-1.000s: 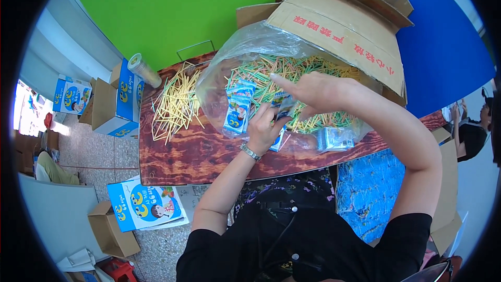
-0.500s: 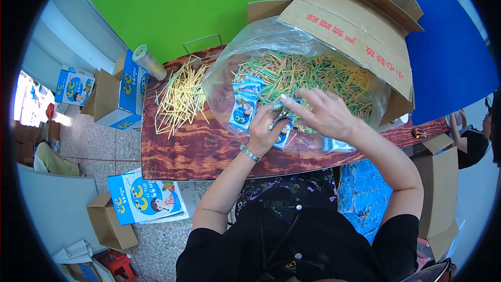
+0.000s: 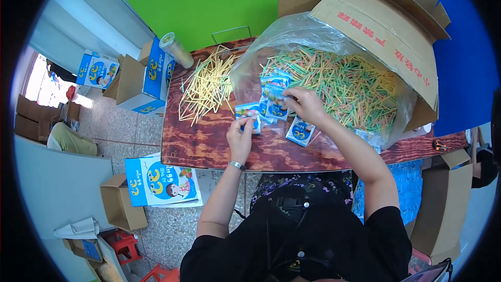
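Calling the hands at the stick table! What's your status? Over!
Left hand: pinching a blue-and-white packet. Right hand: fingertips at the packet pile, grip unclear. Close by: coloured sticks heaped beyond it. Over.

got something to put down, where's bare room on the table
Bare: the brown table at near left, between the yellow sticks, left hand and near edge; also the strip between blue packets and near edge. Crowded: the middle, with packets, right hand and plastic bag of coloured sticks.

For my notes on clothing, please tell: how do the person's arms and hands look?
The sleeves are short and black. A silver wristband circles the left wrist; the right wrist shows none. Left hand and right hand look ungloved.
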The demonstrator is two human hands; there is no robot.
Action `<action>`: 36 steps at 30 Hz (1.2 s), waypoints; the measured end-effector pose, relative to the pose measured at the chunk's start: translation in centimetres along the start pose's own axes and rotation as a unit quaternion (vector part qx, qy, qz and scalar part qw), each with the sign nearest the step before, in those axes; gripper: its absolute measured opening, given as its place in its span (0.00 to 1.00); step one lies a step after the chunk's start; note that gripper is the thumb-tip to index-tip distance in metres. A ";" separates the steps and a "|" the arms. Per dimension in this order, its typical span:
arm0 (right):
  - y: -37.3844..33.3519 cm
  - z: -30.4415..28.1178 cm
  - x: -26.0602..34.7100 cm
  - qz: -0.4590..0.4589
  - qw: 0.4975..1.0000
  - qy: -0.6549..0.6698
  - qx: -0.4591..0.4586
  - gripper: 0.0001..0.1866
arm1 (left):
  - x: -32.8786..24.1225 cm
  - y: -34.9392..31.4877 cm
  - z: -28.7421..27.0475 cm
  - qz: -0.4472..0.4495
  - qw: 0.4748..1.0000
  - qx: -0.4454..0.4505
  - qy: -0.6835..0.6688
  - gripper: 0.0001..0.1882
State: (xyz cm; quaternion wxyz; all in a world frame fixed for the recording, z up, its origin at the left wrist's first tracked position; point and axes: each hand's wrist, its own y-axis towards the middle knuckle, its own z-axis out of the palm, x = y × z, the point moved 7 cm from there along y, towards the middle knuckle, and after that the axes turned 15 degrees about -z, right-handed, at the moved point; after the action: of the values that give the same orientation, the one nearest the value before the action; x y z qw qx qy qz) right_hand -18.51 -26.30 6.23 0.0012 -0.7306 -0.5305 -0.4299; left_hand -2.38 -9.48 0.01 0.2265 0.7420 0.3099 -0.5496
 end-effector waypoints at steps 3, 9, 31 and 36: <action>0.6 2.5 -2.6 0.006 0.999 -0.044 0.015 0.12 | 1.1 1.3 -1.3 -0.068 0.996 -0.023 -0.052 0.07; 1.8 -1.9 2.6 -0.012 0.999 -0.004 -0.029 0.19 | -4.8 -0.4 1.7 0.023 0.987 0.113 -0.113 0.18; -12.9 -16.4 -0.5 0.104 0.983 -0.101 -0.112 0.09 | -7.5 -3.5 13.1 0.066 0.956 0.284 0.037 0.12; -18.4 -17.4 -9.0 0.276 0.937 -0.188 0.105 0.18 | -7.4 -3.5 13.7 0.062 0.959 0.273 0.039 0.13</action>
State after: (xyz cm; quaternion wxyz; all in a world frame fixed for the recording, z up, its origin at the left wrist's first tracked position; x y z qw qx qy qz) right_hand -44.36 -33.22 3.17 0.0962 -0.9115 -0.3408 -0.2093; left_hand -15.61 -17.79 3.06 0.0373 0.8142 0.1100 -0.5689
